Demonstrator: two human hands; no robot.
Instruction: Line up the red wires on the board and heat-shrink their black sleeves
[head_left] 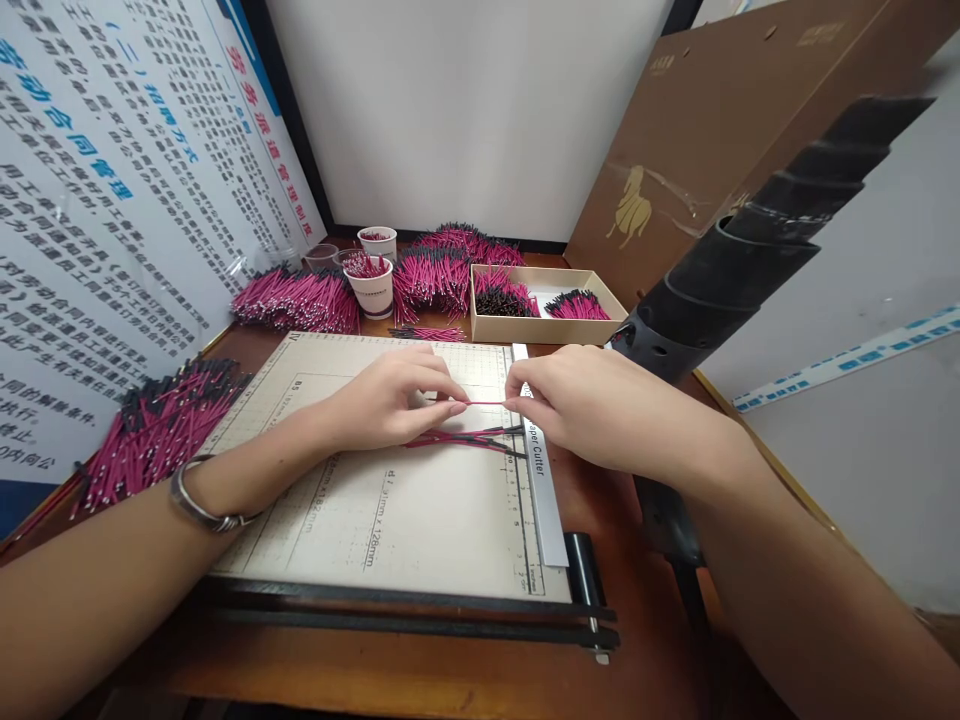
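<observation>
Between my two hands a thin pink wire is stretched level above the paper cutter. My left hand pinches its left end between thumb and forefinger. The right end sits in the fingertips of my right hand, over the cutter's white strip. Just below the stretched wire, several pink wires with black ends lie loose on the board, partly under my left hand. The wire's ends are hidden by my fingers.
Piles of pink wires lie behind the board, with another pile at left. Paper cups and a shallow box hold more wires. A black segmented tube rises at right before a brown carton.
</observation>
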